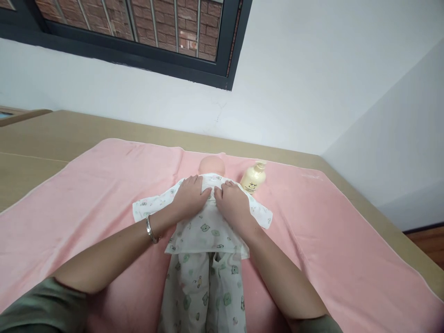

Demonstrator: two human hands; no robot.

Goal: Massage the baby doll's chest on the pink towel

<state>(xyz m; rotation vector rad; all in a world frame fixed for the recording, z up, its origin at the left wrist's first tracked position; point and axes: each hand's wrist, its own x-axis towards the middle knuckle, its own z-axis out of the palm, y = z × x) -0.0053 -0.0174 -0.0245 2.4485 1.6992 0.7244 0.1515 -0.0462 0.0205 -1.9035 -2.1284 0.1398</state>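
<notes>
A baby doll with a bald head (212, 165) lies stretched out in a white long-sleeved top (205, 231) printed with small green figures. Its matching trousers (199, 291) run down past the bottom edge. My left hand (190, 198) rests flat on the doll's upper body near the left shoulder, thumb turned inward. Opposite it, my right hand (233, 201) lies on the right shoulder area, with its fingers partly curved over the cloth. The two thumbs nearly meet at the middle of the top. No facial features of the doll show.
A pale yellow pump bottle (253, 177) stands just right of the doll's head. Beneath everything, a pink blanket (326, 231) covers most of the wooden table (93, 124). Behind the table are a white wall (277, 83) and a dark-framed window (138, 50).
</notes>
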